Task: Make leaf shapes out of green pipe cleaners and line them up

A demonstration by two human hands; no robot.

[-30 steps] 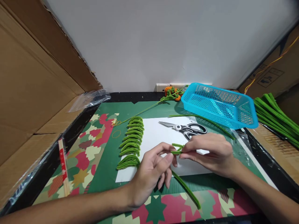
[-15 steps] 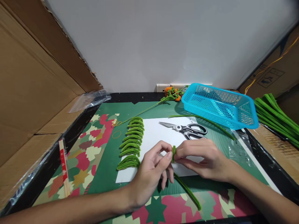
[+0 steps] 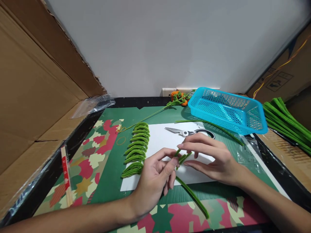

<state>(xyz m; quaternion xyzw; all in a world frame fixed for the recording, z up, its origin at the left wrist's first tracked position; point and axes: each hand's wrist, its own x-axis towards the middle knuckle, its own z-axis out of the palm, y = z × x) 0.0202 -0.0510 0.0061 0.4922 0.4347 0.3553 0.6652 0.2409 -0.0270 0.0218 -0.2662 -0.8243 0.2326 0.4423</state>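
My left hand [image 3: 160, 173] pinches a small folded green pipe cleaner [image 3: 184, 158] between thumb and fingers, its ends sticking out to the right. Close by on the right, my right hand [image 3: 211, 157] has its thumb and fingers spread apart. One of its fingertips is at the upper end of the piece, perhaps touching it. Under the hands lies a white sheet of paper [image 3: 160, 137]. Scissors [image 3: 185, 133] with black and grey handles rest on it, partly behind my right hand. Along the sheet's left edge runs a column of bent green pipe cleaner pieces [image 3: 137, 145].
Loose green pipe cleaners lie in front [image 3: 194, 197] and behind [image 3: 218, 125]. A blue basket [image 3: 228, 121] stands back right, beside an orange flower [image 3: 176, 96] on a long stem. Right: a green pipe cleaner bundle [image 3: 286, 119]. Left: a red-and-white paper packet [image 3: 65, 165] and cardboard walls [image 3: 36, 64].
The fingers of my right hand have spread and come off the green piece, apart from possibly one fingertip. The piece has tilted from upright to slanting, and more of its strands show.
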